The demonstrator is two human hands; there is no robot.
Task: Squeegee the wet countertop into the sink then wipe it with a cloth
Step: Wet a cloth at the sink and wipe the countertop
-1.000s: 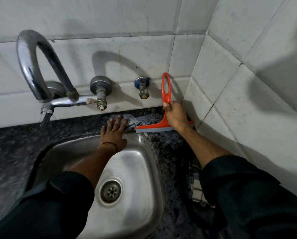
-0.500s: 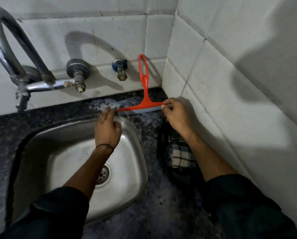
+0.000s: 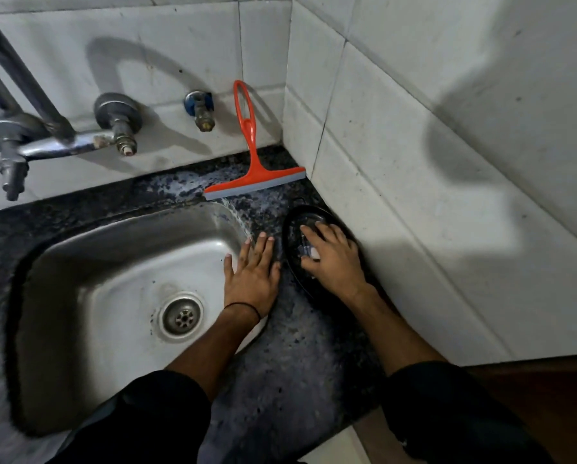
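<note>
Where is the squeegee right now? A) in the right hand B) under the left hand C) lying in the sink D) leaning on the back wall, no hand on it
D: the orange squeegee stands blade-down on the countertop, handle against the back wall; the left hand and right hand are both apart from it.

The dark speckled countertop has a steel sink set into it and wet streaks near the back corner. There the orange squeegee stands on its blade, handle against the tiles. A dark oval thing, perhaps a cloth, lies beside the right wall. The left hand rests flat at the sink's rim.
</note>
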